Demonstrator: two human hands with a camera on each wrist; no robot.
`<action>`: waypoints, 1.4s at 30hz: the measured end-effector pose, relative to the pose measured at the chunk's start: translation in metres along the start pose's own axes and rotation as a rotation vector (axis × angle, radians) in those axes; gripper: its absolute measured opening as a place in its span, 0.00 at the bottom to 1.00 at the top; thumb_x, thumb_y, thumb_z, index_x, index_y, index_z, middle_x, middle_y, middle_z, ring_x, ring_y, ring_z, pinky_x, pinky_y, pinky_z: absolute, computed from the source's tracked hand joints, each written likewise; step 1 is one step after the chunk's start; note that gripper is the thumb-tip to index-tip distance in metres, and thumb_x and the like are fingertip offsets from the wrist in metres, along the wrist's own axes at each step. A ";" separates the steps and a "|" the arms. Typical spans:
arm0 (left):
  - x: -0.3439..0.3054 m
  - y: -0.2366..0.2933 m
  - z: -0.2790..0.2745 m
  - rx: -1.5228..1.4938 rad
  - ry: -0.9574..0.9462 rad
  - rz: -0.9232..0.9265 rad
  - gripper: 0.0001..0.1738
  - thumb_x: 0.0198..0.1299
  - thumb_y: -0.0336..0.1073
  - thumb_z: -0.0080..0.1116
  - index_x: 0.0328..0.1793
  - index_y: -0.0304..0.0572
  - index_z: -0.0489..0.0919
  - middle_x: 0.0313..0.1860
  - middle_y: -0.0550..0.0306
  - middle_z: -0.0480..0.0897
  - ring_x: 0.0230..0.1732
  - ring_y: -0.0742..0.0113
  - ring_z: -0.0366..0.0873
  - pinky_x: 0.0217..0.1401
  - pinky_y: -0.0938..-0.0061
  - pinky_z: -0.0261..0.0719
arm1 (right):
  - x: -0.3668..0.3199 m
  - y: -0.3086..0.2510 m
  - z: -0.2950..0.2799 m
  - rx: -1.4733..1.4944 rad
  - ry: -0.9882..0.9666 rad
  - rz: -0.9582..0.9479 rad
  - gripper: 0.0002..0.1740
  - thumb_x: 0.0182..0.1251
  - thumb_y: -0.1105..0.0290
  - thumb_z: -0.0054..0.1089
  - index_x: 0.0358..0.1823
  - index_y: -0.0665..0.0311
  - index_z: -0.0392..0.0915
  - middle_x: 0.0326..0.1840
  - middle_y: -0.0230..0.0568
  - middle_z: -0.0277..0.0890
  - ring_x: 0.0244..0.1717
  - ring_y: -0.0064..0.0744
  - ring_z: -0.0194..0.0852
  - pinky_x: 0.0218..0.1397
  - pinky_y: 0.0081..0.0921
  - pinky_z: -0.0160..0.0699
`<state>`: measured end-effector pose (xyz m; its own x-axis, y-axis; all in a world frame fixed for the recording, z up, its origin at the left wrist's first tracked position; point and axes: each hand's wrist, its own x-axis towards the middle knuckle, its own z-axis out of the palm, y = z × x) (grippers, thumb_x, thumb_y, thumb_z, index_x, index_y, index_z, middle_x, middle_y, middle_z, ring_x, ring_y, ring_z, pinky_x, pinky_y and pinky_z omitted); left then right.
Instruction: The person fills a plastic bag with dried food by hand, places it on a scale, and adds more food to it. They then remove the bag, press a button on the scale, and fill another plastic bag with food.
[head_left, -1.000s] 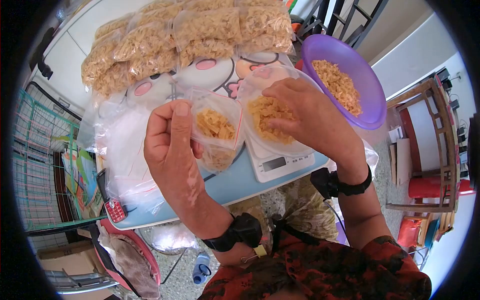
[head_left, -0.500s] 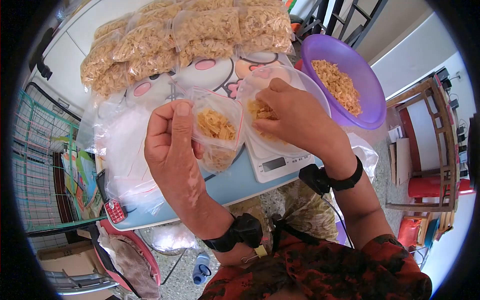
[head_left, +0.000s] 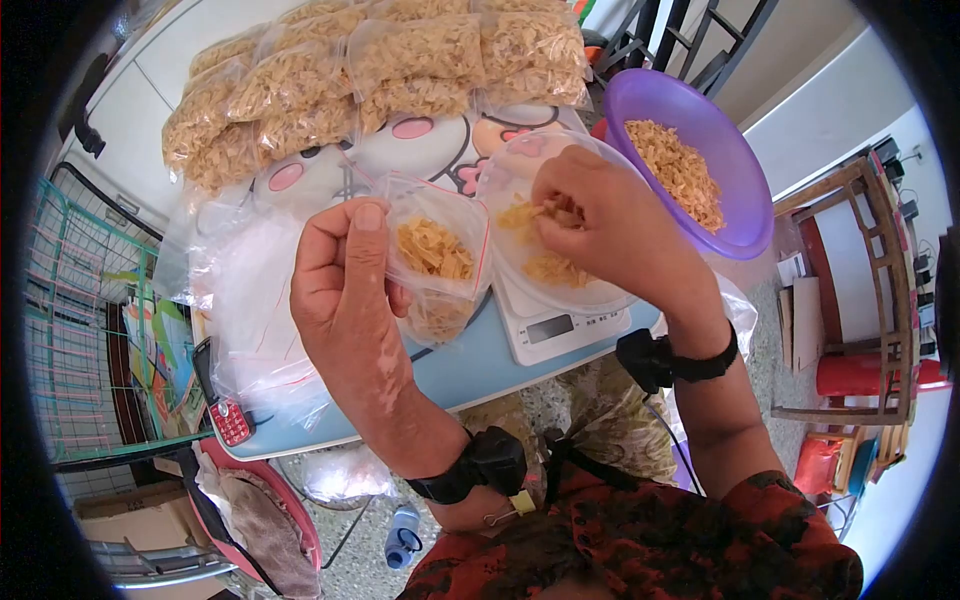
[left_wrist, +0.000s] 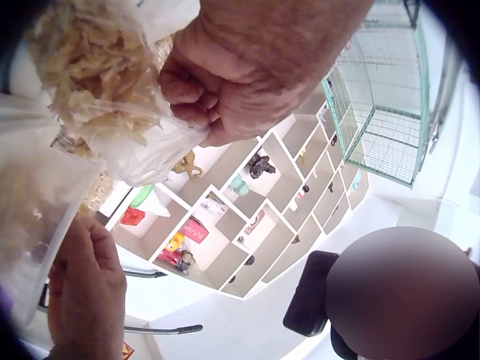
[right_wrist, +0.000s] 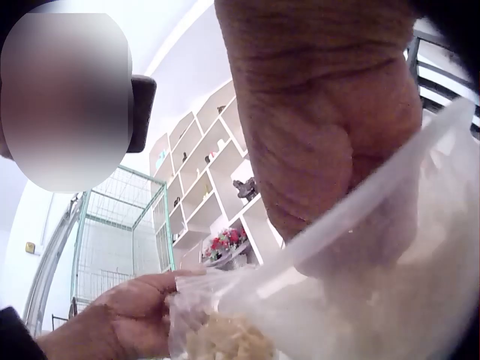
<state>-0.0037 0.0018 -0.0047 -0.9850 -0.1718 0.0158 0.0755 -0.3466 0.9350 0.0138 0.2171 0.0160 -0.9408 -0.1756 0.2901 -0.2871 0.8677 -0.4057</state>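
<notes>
My left hand (head_left: 345,290) pinches the edge of a clear zip bag (head_left: 440,300) between thumb and curled fingers. Its red-lined mouth stands open toward the right, with yellowish dried flakes (head_left: 433,248) inside. In the left wrist view the bag (left_wrist: 112,90) hangs from those fingertips. Over a translucent white bowl (head_left: 495,180), my right hand (head_left: 610,220) grips some flakes, whose ends stick out past the curled fingers. More flakes (head_left: 555,270) lie below in the bowl, which sits on a white kitchen scale (head_left: 560,335). The bowl's wall partly veils the right hand in the right wrist view.
Filled bags (head_left: 410,60) of flakes are stacked along the back of the table. A purple basin (head_left: 745,180) of flakes stands at the right. Empty plastic bags (head_left: 255,300) lie at the left, near a red phone (head_left: 230,422) at the table's edge.
My right hand reached down into the flakes, closed on some and rose slightly to the right. Fewer flakes show in the bowl. The left hand and bag have barely moved.
</notes>
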 end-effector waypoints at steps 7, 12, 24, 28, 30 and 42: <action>0.001 -0.002 -0.001 -0.025 -0.003 -0.007 0.10 0.68 0.41 0.63 0.44 0.42 0.82 0.26 0.71 0.76 0.19 0.86 0.60 0.19 0.87 0.53 | -0.014 0.005 -0.028 0.265 0.041 0.235 0.07 0.62 0.78 0.60 0.39 0.65 0.73 0.35 0.29 0.71 0.36 0.19 0.73 0.38 0.20 0.75; -0.001 -0.001 0.002 -0.001 -0.004 -0.004 0.10 0.68 0.40 0.63 0.44 0.41 0.82 0.26 0.71 0.76 0.19 0.86 0.60 0.19 0.86 0.53 | -0.015 0.009 -0.021 0.172 0.095 0.151 0.07 0.59 0.76 0.60 0.37 0.66 0.72 0.34 0.47 0.73 0.33 0.43 0.76 0.36 0.35 0.74; 0.000 -0.001 0.004 -0.020 -0.013 -0.011 0.11 0.67 0.41 0.63 0.44 0.42 0.82 0.27 0.70 0.77 0.20 0.86 0.60 0.19 0.87 0.54 | -0.016 0.007 -0.024 -0.003 -0.024 0.147 0.16 0.60 0.68 0.64 0.49 0.66 0.78 0.45 0.52 0.78 0.47 0.54 0.77 0.51 0.41 0.76; 0.000 -0.002 0.003 -0.017 -0.014 0.006 0.10 0.67 0.41 0.63 0.44 0.42 0.82 0.26 0.71 0.75 0.19 0.86 0.59 0.19 0.87 0.53 | -0.023 0.001 -0.033 -0.066 -0.049 0.106 0.23 0.58 0.68 0.68 0.57 0.63 0.77 0.52 0.47 0.77 0.48 0.46 0.79 0.50 0.36 0.79; 0.000 -0.001 0.003 0.002 -0.008 0.001 0.10 0.67 0.41 0.63 0.44 0.43 0.82 0.25 0.72 0.74 0.19 0.86 0.59 0.19 0.86 0.53 | -0.025 0.000 -0.032 -0.090 -0.034 0.073 0.25 0.58 0.68 0.69 0.58 0.63 0.77 0.55 0.47 0.75 0.51 0.46 0.78 0.52 0.36 0.79; 0.001 -0.001 0.001 0.001 -0.014 0.006 0.10 0.68 0.41 0.63 0.43 0.43 0.82 0.25 0.72 0.74 0.20 0.86 0.59 0.19 0.87 0.53 | -0.016 -0.002 -0.014 -0.193 -0.097 0.046 0.13 0.60 0.74 0.63 0.47 0.64 0.80 0.46 0.45 0.75 0.45 0.49 0.78 0.48 0.40 0.78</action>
<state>-0.0045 0.0028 -0.0053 -0.9867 -0.1604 0.0261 0.0808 -0.3452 0.9351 0.0323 0.2246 0.0243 -0.9677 -0.1694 0.1867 -0.2122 0.9473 -0.2402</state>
